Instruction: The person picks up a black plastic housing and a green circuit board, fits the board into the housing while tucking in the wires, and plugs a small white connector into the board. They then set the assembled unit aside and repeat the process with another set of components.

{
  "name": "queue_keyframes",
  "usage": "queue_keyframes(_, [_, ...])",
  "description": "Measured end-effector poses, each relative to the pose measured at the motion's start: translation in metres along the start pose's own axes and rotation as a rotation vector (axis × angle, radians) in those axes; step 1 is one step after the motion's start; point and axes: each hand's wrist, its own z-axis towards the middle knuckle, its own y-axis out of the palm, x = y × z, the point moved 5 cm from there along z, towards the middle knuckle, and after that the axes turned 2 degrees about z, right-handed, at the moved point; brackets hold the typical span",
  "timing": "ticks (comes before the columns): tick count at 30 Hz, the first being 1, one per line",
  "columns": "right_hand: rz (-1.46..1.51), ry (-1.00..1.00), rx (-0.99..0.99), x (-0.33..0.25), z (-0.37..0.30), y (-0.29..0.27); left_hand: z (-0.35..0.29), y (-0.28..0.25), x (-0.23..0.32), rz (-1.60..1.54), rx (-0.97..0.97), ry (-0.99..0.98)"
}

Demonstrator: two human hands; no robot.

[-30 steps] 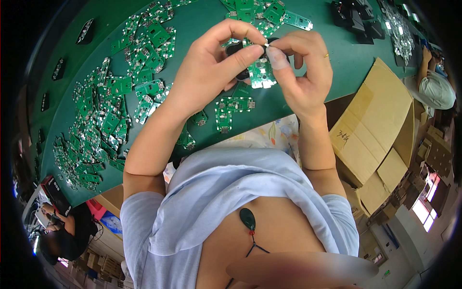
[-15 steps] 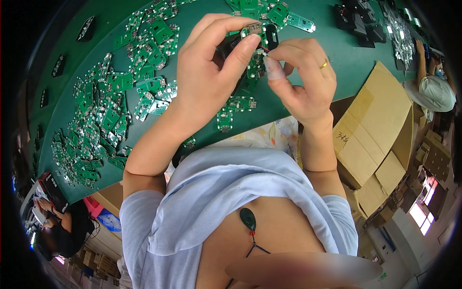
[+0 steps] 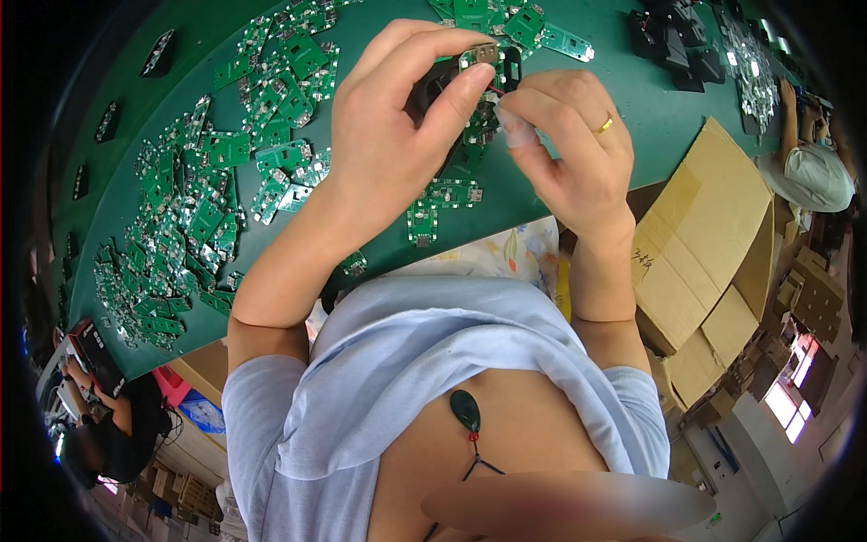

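Observation:
My left hand [image 3: 393,122] is closed around a black plastic casing [image 3: 435,83] with a small green circuit board [image 3: 467,60] at its far end. The thumb presses beside the board's metal USB port [image 3: 486,53]. Just to the right, my right hand [image 3: 582,149] has its fingers pinched together at a thin red wire [image 3: 497,89] running from the casing. A translucent finger cot [image 3: 517,131] covers one of its fingertips, and a ring is on another finger. The wire's end is hidden by the fingers.
Loose green circuit boards [image 3: 208,217] lie in heaps on the green table [image 3: 596,99], left and far. Black casings [image 3: 677,45] sit at the far right. An open cardboard box [image 3: 700,235] stands by my right arm. Other people are at work on both sides.
My right hand has shifted slightly, its fingers drawing closer to the casing and the finger cot turning. The left hand keeps its hold, with the casing tilted a little.

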Motion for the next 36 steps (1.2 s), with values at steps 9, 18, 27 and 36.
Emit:
queue_keyframes(9, [-0.008, 0.014, -0.049, 0.003, -0.001, 0.001, 0.000, 0.003, 0.003, 0.086, -0.046, 0.041])
queue_keyframes(18, [0.163, 0.121, 0.018, 0.008, -0.004, -0.002, 0.000, 0.007, 0.004, -0.005, -0.010, -0.001])
queue_keyframes(27, [-0.044, 0.214, 0.021, 0.002, -0.001, 0.000, -0.001, 0.006, 0.013, 0.031, -0.058, 0.174])
queue_keyframes(36, [0.395, 0.659, 0.154, 0.019, -0.026, 0.012, -0.004, 0.007, -0.013, -0.312, -0.021, -0.185])
